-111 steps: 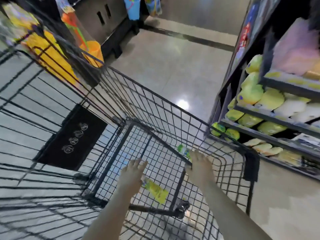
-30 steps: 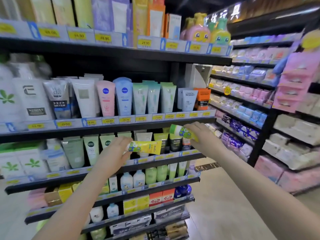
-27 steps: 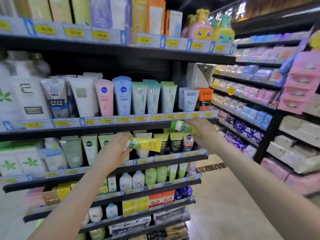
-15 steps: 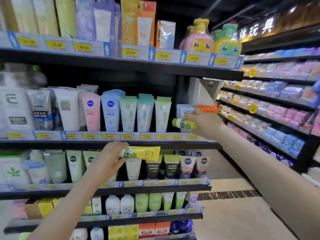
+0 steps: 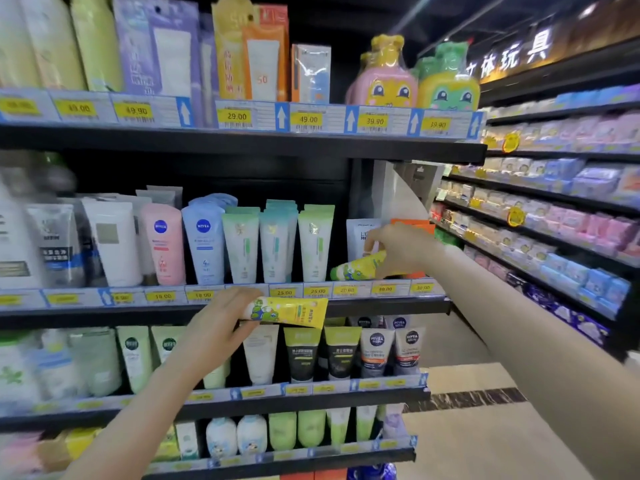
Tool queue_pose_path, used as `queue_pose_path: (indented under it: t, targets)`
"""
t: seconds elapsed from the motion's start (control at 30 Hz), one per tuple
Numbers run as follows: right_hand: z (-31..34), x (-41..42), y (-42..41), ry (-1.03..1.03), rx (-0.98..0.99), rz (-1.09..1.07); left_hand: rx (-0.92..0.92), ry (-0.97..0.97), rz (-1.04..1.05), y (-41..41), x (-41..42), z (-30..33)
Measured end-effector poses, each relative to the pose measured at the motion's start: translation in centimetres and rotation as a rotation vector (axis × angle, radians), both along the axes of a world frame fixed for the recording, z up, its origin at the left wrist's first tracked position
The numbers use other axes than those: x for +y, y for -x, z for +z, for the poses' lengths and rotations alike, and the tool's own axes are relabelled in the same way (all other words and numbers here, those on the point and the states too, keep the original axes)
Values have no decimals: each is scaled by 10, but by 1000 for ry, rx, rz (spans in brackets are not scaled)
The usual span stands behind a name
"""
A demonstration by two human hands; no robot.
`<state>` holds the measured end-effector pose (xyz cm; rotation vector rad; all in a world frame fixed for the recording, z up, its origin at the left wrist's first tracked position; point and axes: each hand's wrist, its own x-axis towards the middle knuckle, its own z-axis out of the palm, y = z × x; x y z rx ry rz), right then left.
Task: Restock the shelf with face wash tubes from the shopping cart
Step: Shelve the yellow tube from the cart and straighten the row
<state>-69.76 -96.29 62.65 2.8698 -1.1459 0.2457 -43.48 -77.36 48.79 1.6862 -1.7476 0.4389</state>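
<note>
Head view: at 3 o'clock the right hand point(image 5: 401, 251) grips a yellow tube point(image 5: 358, 266), tilted, cap end low, over the shelf point(image 5: 221, 315) lip, in the gap between a green tube point(image 5: 315, 247) and a white tube point(image 5: 358, 237). At 6 o'clock the left hand point(image 5: 216, 323) grips a second yellow tube point(image 5: 287, 311), lying level in front of the shelf edge. Open floor point(image 5: 478, 438) lies at 5 o'clock.

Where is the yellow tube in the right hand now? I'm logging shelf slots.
Head view, right of centre: the right hand holds the yellow tube tilted at the middle shelf, beside the green-capped tubes.
</note>
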Motion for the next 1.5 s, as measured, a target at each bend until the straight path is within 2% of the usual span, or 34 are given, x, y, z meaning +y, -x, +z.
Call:
queue_pose_path:
  t: [0.07,0.17,0.3,0.37,0.5,0.63,0.87,0.97,1.1,1.2,1.3,1.33,1.4,1.43,1.5]
  targets:
    - [0,4,0,41,-205,-1,-17,-5,-15,-2,-3,1]
    - [-10,5,-12,-1,-503,22,-18,12,-46,-2,-6,5]
    - [-21,-6,-34,-121,-673,62,6,29,-64,-4,-9,9]
    - [-20,-9,-40,-90,-666,86,1,27,-63,-6,-9,9]
    - [-7,-14,-46,120,-623,118,-6,34,-55,-8,-10,7]
    - [7,-22,-49,176,-540,109,-16,24,-63,-10,-11,6]
    - [6,-34,-67,221,-541,56,-14,19,-61,-3,-15,10]
    - [6,-37,-68,180,-549,71,-11,13,-55,-1,-16,10]
    - [6,-33,-51,136,-641,105,-20,14,-85,6,-18,16]
    - [1,0,-27,108,-703,221,-4,-3,-129,18,-22,27]
    - [-21,42,-10,-101,-411,342,-35,-29,-209,34,-34,44]
    - [-30,50,-8,-95,-296,334,-53,-36,-231,40,-38,49]
    - [-46,56,-3,46,-131,262,-56,-40,-251,52,-45,56]
    - [-48,54,0,89,-109,226,-38,-43,-258,57,-47,56]
    - [-45,48,9,25,-165,192,15,-65,-262,67,-50,52]
